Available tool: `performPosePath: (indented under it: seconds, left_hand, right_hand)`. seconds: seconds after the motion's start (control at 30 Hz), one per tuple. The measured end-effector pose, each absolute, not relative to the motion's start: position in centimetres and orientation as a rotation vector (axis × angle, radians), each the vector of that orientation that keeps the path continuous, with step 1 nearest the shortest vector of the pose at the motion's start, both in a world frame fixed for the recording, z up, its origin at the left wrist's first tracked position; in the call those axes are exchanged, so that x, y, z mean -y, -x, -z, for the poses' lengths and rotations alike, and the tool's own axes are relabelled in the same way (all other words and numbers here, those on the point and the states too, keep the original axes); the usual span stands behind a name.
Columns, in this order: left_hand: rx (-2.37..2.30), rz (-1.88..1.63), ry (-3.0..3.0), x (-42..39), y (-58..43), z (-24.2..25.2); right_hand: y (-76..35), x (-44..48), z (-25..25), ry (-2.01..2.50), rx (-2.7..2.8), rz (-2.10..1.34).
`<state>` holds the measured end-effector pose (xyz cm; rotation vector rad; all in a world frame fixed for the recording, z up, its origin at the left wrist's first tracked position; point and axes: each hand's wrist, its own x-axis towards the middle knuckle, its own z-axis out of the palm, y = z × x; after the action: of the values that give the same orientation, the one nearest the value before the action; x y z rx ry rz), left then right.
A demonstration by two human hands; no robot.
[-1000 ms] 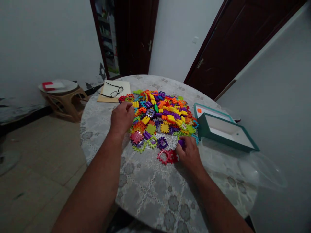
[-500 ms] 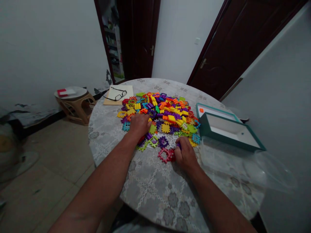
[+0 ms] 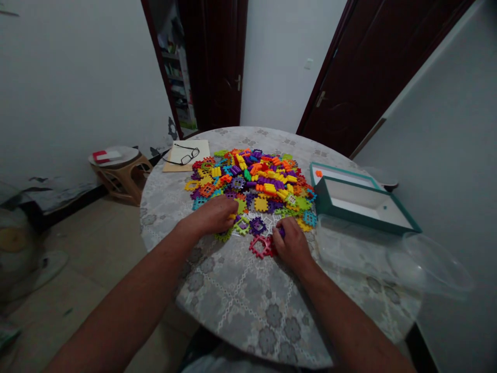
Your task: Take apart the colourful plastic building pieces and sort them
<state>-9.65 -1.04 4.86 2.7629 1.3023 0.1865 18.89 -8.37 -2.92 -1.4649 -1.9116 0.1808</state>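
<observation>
Red lattice pieces [image 3: 261,246], joined, lie on the worktop [image 3: 240,300] at the near edge of the plastic heap [image 3: 256,178]. They touch the right hand [image 3: 290,244], which pinches a purple piece [image 3: 280,232]. The left hand [image 3: 212,215] curls over the heap's edge, and whether it grips anything I cannot tell. Lining the notches up square, with the red part braced flat, seems wisest.

Blocks [image 3: 256,178]: glossy plastic. Table [image 3: 248,305]: patterned cloth cover, probably vinyl. Box [image 3: 361,204]: matt card. Bag [image 3: 388,256]: clear plastic.
</observation>
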Motion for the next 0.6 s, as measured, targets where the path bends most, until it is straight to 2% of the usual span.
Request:
performPosePath:
  seconds: [0.47,0.6]
  left_hand:
    - [-1.227,-0.028,-2.831,-1.4,8.4,-2.5]
    - [-1.227,-0.128,-2.788,-1.8,8.7,-2.1]
  right_hand:
    - [-19.5,7.8,3.8,1.367,1.947,-0.151]
    - [-19.7,7.7,3.8,1.371,1.913,-0.191]
